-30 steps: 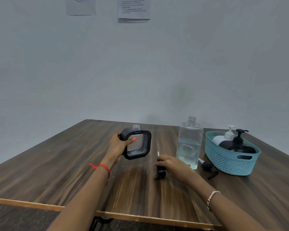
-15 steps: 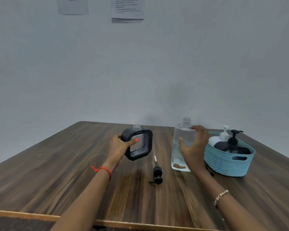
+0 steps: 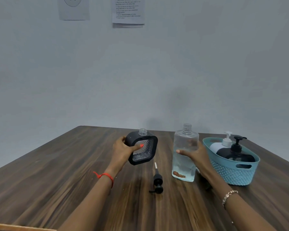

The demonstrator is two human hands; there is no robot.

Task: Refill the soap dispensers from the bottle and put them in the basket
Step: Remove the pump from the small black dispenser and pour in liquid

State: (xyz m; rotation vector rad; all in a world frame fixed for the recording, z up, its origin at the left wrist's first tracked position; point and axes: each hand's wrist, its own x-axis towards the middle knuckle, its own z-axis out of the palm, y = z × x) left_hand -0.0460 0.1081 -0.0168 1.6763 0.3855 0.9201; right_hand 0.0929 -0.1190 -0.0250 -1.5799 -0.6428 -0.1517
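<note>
My left hand [image 3: 123, 151] grips a square, black-framed clear plastic soap dispenser [image 3: 143, 152], thumb pressed on its ribbed front face. It is tilted, with its open threaded neck uppermost. My right hand [image 3: 197, 154] wraps around a tall clear plastic bottle [image 3: 183, 165], uncapped, upright and partly filled with clear liquid. Between the two, a black pump head with a white tube [image 3: 157, 180] lies flat on the dark wooden table [image 3: 57, 172]. Just right of the bottle stands a teal woven plastic basket [image 3: 228, 174] holding a white pump dispenser [image 3: 218, 145] and a black pump dispenser [image 3: 236, 155]. Two paper sheets [image 3: 128, 10] hang on the grey wall.
</note>
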